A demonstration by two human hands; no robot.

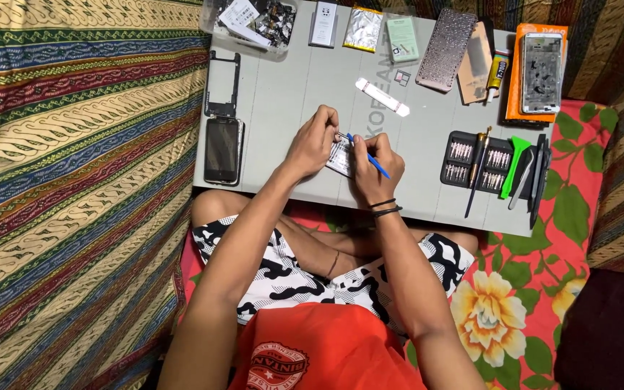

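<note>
My left hand [313, 142] pinches a small pale phone part [339, 157] near the front middle of the grey work mat [290, 94]. My right hand [375, 167] grips a thin blue tool [370, 159] like a pen, its tip touching the part just beside my left fingers. Both hands meet over the part, which they partly hide. Black bands circle my right wrist.
A dark phone [222, 150] and a black frame [223, 83] lie at the mat's left. A black bit set [475, 162], screwdriver, green pry tool [516, 165] and tweezers sit right. Along the far edge lie a clear parts tray [250, 22], batteries, a glittery case [445, 49] and a phone on an orange box [541, 63].
</note>
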